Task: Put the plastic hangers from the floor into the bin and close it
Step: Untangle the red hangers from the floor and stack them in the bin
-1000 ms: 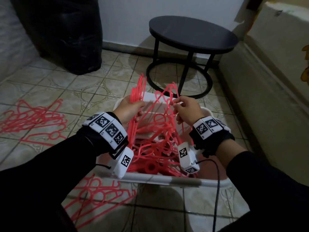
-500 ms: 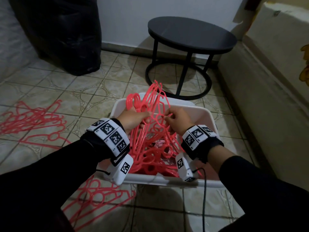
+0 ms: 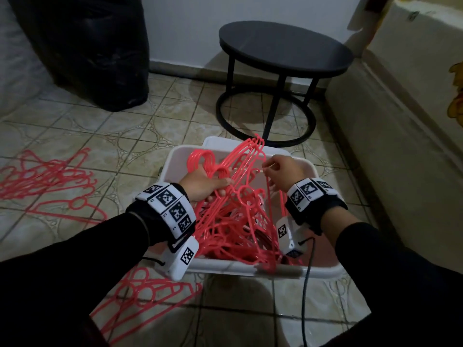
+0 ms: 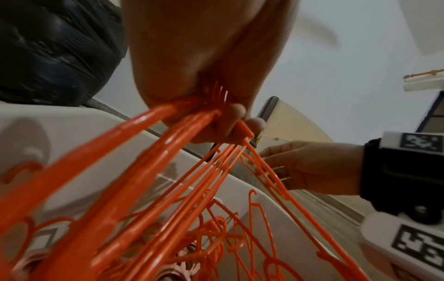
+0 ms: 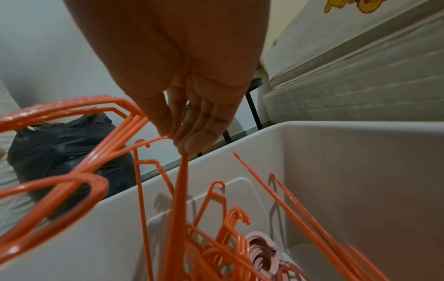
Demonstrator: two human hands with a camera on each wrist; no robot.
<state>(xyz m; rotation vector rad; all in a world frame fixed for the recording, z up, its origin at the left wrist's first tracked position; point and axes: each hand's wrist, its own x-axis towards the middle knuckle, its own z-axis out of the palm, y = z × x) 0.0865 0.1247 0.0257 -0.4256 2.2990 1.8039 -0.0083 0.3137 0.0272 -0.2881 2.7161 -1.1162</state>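
Observation:
A white plastic bin point(image 3: 275, 269) stands on the tiled floor and holds a tangle of red plastic hangers point(image 3: 233, 221). My left hand point(image 3: 205, 182) grips a bundle of these hangers over the bin's left side; in the left wrist view the fingers point(image 4: 230, 121) curl round the bars. My right hand point(image 3: 280, 169) pinches one thin hanger bar point(image 5: 181, 180) over the bin's far right part. More red hangers point(image 3: 47, 176) lie in a heap on the floor at the left, and others point(image 3: 140, 294) lie in front of the bin. No lid is in view.
A round black side table point(image 3: 283, 48) stands just behind the bin. A large black bag point(image 3: 87, 46) stands at the back left. A mattress edge point(image 3: 400, 121) runs along the right. A black cable point(image 3: 305, 284) hangs from my right wrist.
Both hands have lowered the bundle of hangers into the bin, then spread apart: the right hand has moved right and away, and the hangers now lean toward the bin's far rim.

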